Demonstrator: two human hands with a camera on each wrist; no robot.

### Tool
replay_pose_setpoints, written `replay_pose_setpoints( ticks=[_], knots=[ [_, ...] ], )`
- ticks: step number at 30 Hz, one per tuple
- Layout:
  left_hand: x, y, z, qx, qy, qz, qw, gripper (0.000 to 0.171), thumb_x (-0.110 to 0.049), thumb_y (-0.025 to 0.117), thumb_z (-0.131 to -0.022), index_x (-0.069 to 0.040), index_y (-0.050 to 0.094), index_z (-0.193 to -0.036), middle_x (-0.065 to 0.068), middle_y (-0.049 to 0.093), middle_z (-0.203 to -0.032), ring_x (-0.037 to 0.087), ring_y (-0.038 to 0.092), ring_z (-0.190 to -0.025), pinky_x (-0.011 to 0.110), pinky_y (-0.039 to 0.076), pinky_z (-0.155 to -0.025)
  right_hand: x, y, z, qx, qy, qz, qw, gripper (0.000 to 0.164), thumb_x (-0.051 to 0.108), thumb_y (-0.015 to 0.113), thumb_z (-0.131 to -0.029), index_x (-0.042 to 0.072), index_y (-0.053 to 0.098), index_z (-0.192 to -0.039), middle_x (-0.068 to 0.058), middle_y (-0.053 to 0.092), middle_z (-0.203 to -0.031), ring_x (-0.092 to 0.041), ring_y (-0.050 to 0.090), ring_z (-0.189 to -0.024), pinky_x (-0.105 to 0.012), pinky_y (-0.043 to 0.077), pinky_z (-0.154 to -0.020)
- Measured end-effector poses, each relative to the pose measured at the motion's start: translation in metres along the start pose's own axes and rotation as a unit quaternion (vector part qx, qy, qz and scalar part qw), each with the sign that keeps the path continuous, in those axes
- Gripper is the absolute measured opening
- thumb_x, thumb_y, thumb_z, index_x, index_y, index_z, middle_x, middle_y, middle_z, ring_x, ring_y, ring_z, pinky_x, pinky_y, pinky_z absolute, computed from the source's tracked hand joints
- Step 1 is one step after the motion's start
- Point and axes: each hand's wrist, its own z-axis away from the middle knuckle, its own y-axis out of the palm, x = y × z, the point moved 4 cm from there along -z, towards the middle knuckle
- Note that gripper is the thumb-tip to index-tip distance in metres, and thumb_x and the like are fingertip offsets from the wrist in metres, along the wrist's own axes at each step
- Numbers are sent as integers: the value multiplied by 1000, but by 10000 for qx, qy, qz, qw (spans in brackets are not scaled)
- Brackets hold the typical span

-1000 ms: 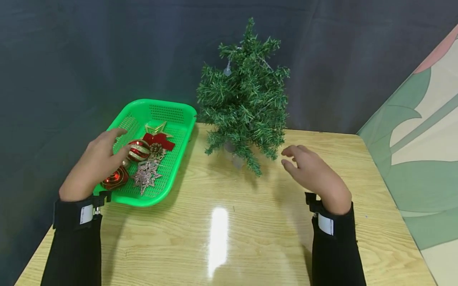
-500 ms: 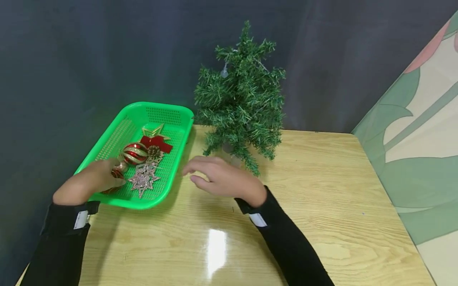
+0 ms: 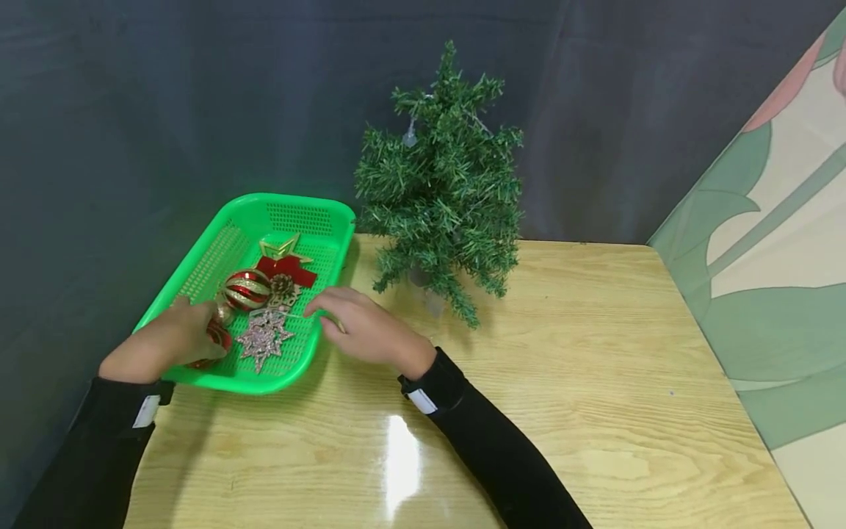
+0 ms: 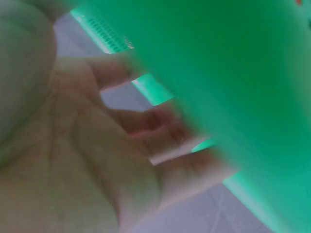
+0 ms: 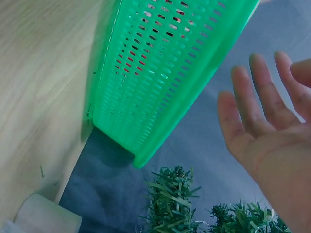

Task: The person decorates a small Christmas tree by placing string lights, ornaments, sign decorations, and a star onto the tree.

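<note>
In the head view my left hand point(image 3: 168, 338) reaches over the front left of the green basket point(image 3: 142, 323), fingers and thumb around a red bauble point(image 3: 219, 339) that it partly covers. The left wrist view shows those fingers passing behind the rim, tips hidden. My right hand point(image 3: 363, 327) hovers at the basket's right rim, fingers loosely bent and holding nothing, tips close to the thin cord of a glittery pink snowflake ornament point(image 3: 263, 339). In the right wrist view its fingers point(image 5: 257, 97) spread apart beside the basket.
The basket also holds a striped red-gold bauble point(image 3: 247, 289), a red bow point(image 3: 297, 273), a pinecone point(image 3: 283, 288) and a gold star point(image 3: 279, 248). A small green Christmas tree point(image 3: 443, 191) stands right of it on the wooden table point(image 3: 595, 367), before a dark curtain point(image 3: 595, 132).
My left hand has lowered into the basket onto the red bauble. My right hand has swept left from beside the tree to the basket's right rim. The view has shifted slightly.
</note>
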Motion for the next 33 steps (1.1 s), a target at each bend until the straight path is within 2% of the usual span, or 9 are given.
replay_pose_setpoints(
  ticks=[5, 9, 11, 15, 18, 21, 24, 30, 33],
  knots=[
    [-33, -12, 15, -926, 358, 112, 9950, 69, -20, 88, -80, 16, 51, -127, 40, 41, -107, 46, 52, -85, 45, 49, -59, 1, 1, 4, -331, 34, -178, 9993, 50, 17, 56, -104, 15, 46, -153, -3, 43, -161, -17, 48, -142, -33, 36, -121],
    [-67, -24, 31, -1735, 785, 427, 9808, 72, -20, 85, -83, 15, 48, -134, 38, 43, -113, 44, 56, -84, 48, 53, -62, 0, 2, 6, -362, 231, -832, 9956, 82, 24, 68, -101, 26, 19, -166, 5, 12, -174, -19, 20, -159, -45, 29, -124],
    [-84, -28, 36, -1954, 975, 758, 9729, 69, -24, 82, -87, 12, 49, -135, 34, 46, -119, 43, 59, -90, 49, 56, -66, -1, 2, 7, -363, 290, -1266, 9909, 93, 27, 72, -98, 32, 9, -167, 10, 5, -174, -18, 17, -159, -48, 29, -124],
    [-111, -31, 40, -2174, 1268, 1648, 9537, 63, -34, 75, -94, 2, 50, -138, 22, 57, -126, 36, 66, -99, 46, 59, -76, -4, 0, 9, -410, 366, -2354, 9703, 100, 25, 78, -95, 40, 9, -165, 11, 11, -173, -14, 26, -157, -45, 35, -122],
    [-126, -28, 36, -2193, 1366, 2425, 9351, 60, -37, 70, -99, -2, 48, -142, 15, 60, -131, 32, 66, -109, 47, 60, -84, -3, -6, 11, -596, 384, -3111, 9477, 94, 17, 78, -94, 35, 19, -165, 2, 29, -169, -14, 40, -149, -37, 42, -117],
    [-138, -24, 29, -2119, 1422, 3087, 9163, 58, -34, 62, -104, -4, 41, -149, 18, 57, -139, 35, 62, -121, 52, 57, -92, -2, -17, 12, -872, 327, -3321, 9387, 88, 9, 78, -93, 23, 28, -163, -7, 42, -159, -19, 52, -140, -29, 49, -108],
    [-148, -22, 22, -1940, 1560, 3555, 9009, 59, -29, 55, -107, -7, 33, -157, 19, 50, -149, 36, 55, -131, 56, 52, -99, -1, -30, 16, -1099, 287, -3106, 9437, 87, 5, 81, -89, 15, 33, -161, -11, 45, -155, -23, 54, -137, -26, 51, -105],
    [-168, -21, 2, -1608, 1650, 4028, 8858, 67, -41, 59, -105, -19, 30, -161, 13, 48, -153, 33, 57, -131, 52, 54, -97, -3, -51, 26, -1365, 481, -1887, 9713, 92, 18, 85, -88, 18, 32, -163, -8, 47, -158, -23, 54, -139, -32, 51, -108],
    [-175, -22, -7, -1636, 1729, 4216, 8750, 65, -41, 61, -104, -18, 34, -159, 14, 48, -153, 34, 57, -133, 51, 55, -98, -5, -60, 32, -1506, 636, -1375, 9769, 94, 24, 85, -88, 18, 30, -163, -5, 44, -162, -21, 54, -140, -33, 50, -109]
  ],
)
